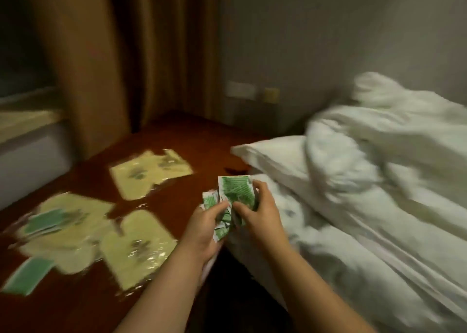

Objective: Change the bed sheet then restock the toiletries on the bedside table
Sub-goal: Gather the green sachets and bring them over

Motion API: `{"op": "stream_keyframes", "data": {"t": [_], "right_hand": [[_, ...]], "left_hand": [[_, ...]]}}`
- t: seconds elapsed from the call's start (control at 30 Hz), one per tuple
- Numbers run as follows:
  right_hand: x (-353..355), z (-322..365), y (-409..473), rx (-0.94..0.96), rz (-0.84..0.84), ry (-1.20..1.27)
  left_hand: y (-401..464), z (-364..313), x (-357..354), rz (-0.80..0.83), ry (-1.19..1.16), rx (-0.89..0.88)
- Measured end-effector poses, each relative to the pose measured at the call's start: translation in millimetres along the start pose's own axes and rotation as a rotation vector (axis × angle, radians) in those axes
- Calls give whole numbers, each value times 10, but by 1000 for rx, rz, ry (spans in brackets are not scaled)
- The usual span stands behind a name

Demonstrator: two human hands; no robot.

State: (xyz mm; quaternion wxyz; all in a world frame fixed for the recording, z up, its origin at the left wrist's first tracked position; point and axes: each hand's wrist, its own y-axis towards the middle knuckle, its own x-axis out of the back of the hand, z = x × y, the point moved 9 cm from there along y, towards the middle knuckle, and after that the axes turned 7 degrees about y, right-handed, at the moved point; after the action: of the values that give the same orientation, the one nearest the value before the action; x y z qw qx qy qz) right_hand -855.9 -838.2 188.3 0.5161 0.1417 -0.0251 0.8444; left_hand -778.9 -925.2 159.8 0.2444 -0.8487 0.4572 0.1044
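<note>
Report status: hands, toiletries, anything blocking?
Left hand and right hand both grip green sachets. Slipper packs on bedside table. Nothing blocking.

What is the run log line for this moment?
stage: restock | both hands: hold green sachets | bedside table: slipper packs

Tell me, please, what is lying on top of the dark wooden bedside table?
On the bedside table lie three clear-wrapped pale yellow packets and two green sachets, one resting on a packet. The blur hides their print, and whatever lies beneath them is covered.
</note>
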Motion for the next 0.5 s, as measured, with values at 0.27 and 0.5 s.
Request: {"op": "stream_keyframes", "data": {"t": [0.27, 0.5], "right_hand": [[3559, -195, -1916, -30, -578, -109], [6459, -452, -4553, -127, -1066, -269]], "left_hand": [[-1377, 1412, -3215, 572, 216, 31], [-3628, 3364, -5846, 907, 216, 262]]}}
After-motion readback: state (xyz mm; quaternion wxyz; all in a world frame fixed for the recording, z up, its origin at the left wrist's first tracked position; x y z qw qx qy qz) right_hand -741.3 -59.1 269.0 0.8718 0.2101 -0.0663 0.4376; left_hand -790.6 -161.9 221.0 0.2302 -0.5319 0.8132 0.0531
